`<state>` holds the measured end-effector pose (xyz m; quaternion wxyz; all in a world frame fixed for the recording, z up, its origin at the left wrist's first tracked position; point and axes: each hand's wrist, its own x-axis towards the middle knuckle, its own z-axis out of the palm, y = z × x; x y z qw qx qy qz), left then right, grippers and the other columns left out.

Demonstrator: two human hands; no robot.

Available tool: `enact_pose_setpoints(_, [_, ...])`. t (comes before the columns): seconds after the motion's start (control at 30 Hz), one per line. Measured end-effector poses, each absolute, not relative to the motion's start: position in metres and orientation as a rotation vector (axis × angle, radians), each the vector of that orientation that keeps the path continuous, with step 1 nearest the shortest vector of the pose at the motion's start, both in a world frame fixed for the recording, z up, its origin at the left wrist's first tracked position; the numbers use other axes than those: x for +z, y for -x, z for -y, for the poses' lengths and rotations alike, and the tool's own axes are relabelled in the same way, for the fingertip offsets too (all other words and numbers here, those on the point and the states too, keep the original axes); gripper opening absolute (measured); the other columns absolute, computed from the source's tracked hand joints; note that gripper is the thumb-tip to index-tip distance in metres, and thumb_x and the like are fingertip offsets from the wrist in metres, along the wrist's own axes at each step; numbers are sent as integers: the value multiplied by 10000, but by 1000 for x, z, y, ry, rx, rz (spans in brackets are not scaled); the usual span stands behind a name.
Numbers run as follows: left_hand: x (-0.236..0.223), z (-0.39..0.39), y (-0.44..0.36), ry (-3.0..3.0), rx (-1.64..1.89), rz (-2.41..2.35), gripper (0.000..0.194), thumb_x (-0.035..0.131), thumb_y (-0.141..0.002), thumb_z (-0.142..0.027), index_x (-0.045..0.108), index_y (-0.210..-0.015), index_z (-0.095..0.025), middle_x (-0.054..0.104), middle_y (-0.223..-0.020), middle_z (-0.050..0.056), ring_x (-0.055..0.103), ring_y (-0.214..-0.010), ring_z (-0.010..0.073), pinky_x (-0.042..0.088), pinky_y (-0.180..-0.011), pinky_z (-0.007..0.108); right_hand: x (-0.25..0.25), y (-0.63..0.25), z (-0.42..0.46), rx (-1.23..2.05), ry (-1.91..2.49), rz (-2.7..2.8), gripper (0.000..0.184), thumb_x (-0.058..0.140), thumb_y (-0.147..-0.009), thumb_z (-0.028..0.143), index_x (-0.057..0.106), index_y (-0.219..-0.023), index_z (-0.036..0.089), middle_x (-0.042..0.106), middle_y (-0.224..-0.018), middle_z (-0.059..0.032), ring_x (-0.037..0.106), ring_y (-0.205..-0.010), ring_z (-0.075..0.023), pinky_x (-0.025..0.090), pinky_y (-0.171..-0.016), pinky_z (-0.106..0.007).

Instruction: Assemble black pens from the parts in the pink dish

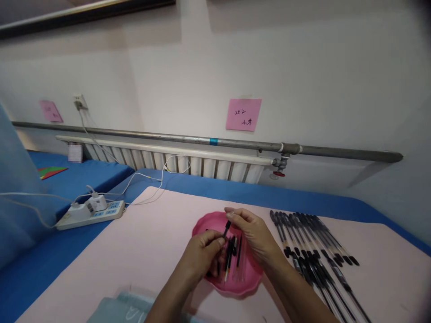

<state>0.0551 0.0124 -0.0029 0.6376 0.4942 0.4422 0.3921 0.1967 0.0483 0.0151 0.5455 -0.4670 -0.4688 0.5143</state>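
Observation:
Over a pink scallop-edged plate (232, 294), my left hand (204, 253) and my right hand (252, 231) meet at a short black pen piece (226, 228). The left thumb and fingers pinch its lower end, while the right fingertips close on its upper end. Just how much of it lies inside the fingers is hidden. Below the hands, the plate holds loose pen parts: black caps, thin dark refills (239, 251) and clear barrels (238, 274). To the right of my right hand lies a row of black pens (303, 231), with another group of pens (323, 278) nearer me, partly behind my forearm.
Pink paper (134, 251) covers the blue table (188, 184). A power strip (90, 215) with plugs and white cables sits at left. Light-blue cloth (117, 309) lies at the front edge. Behind stand a radiator (198, 166) and a pipe (188, 138).

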Motion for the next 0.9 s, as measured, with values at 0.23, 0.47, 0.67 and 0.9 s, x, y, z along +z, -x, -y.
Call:
enact_pose_setpoints(0.23, [-3, -13, -53, -1135, 892, -1007, 205, 522, -763, -389, 579, -747, -193, 533, -519, -34, 420, -338, 77, 304, -364, 214, 15, -198, -49, 1290, 1084, 1095, 262, 689, -664, 416, 720, -812, 202, 696, -966, -60, 567, -911, -212, 402, -766, -309])
enact_pose_setpoints(0.47, [-5, -11, -54, -1249, 903, -1112, 206, 500, -776, -375, 591, -765, -191, 520, -501, -34, 436, -341, 84, 319, -356, 209, 15, -198, -49, 1088, 1135, 1180, 176, 678, -675, 370, 692, -649, 196, 681, -1016, -53, 571, -925, -208, 380, -835, -319])
enact_pose_setpoints(0.67, [-3, -17, -48, -1019, 991, -1028, 212, 533, -769, -372, 558, -778, -162, 568, -542, -22, 432, -326, 65, 331, -342, 195, 21, -210, -49, 605, 1526, 1865, 277, 413, -846, 317, 667, -884, 214, 688, -853, -40, 603, -761, -182, 413, -659, -286])
enact_pose_setpoints(0.9, [5, -21, -36, -619, 1170, -917, 218, 618, -723, -196, 566, -923, -126, 622, -711, 36, 617, -616, 134, 484, -461, 211, 12, -217, -44, 290, 1874, 2355, 114, 548, -656, 150, 657, -629, 167, 671, -678, -101, 590, -624, -219, 288, -540, -286])
